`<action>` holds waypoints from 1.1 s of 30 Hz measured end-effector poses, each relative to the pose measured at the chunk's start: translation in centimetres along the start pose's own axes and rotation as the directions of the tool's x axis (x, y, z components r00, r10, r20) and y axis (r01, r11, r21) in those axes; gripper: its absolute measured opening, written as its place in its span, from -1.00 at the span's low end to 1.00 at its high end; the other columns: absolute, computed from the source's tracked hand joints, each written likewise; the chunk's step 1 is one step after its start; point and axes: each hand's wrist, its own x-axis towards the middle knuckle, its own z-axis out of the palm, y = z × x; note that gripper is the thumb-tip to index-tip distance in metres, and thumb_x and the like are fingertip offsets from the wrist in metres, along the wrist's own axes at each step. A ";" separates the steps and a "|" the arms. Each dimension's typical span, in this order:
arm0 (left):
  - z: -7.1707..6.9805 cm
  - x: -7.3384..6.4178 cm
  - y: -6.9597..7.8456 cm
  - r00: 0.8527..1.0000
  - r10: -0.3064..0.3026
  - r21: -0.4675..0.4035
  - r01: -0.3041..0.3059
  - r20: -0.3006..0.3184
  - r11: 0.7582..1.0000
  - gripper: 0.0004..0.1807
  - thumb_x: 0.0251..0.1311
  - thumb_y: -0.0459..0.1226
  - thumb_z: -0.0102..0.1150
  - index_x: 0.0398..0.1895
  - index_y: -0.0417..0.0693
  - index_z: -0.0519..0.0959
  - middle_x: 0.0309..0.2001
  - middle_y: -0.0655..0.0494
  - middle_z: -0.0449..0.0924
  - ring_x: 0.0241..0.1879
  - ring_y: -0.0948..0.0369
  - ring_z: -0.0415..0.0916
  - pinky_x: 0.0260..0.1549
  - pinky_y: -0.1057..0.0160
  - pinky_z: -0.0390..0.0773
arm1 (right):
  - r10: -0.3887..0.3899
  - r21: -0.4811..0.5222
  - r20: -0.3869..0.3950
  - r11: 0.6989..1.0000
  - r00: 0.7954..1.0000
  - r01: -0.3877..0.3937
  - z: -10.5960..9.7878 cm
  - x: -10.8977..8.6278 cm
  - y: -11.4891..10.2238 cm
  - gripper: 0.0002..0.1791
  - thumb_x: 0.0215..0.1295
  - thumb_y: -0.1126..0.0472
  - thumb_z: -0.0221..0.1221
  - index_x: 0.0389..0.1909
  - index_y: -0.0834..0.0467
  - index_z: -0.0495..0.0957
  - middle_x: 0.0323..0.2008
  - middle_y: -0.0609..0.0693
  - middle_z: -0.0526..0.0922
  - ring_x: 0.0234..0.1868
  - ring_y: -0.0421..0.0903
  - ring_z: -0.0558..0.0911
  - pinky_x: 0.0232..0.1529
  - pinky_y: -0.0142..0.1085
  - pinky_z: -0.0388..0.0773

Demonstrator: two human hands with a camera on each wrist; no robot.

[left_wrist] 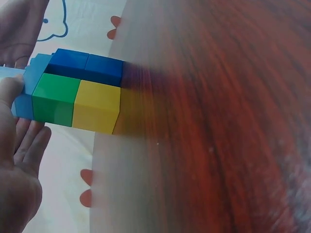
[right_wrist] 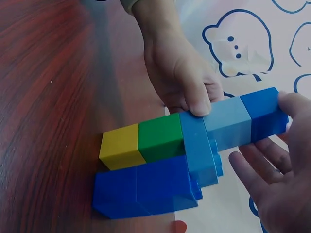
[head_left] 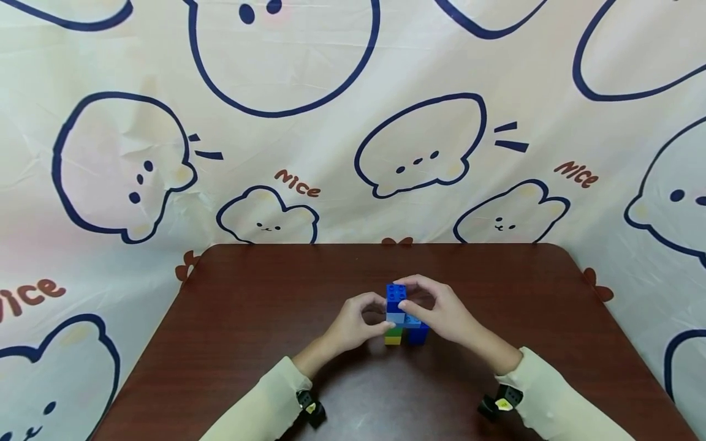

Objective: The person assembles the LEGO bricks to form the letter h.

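A stacked toy-brick model stands on the table between both hands. Its lower part has a yellow brick (right_wrist: pixel 121 145) under a green brick (right_wrist: pixel 160 137), alongside a column of dark blue bricks (right_wrist: pixel 146 187). A medium blue brick (right_wrist: pixel 198 145) lies across the columns, with a light blue brick (right_wrist: pixel 227 124) above it. Topmost is another dark blue brick (head_left: pixel 396 297). My left hand (head_left: pixel 353 321) holds the model's left side around the medium blue brick, thumb in front. With thumb and fingers, my right hand (head_left: pixel 447 309) pinches the top dark blue brick.
The brown wooden table (head_left: pixel 265 294) has rounded far corners. Behind it hangs a pale cloth (head_left: pixel 331 141) with cartoon outlines. Small dark devices (head_left: pixel 311 409) are strapped at both wrists over pale sleeves.
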 end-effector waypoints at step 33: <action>0.3 -0.3 -0.4 0.999 -0.035 0.013 0.036 -0.029 0.999 -0.71 0.14 -0.50 0.42 -0.10 -0.37 0.58 -0.12 -0.22 0.65 -0.11 -0.11 0.65 -0.02 -0.17 0.63 | 0.097 -0.026 -0.071 0.995 0.993 -0.099 0.4 -4.1 5.0 -0.51 0.30 0.12 0.40 0.20 0.14 0.57 0.06 -0.05 0.68 -0.09 -0.13 0.70 -0.01 -0.32 0.64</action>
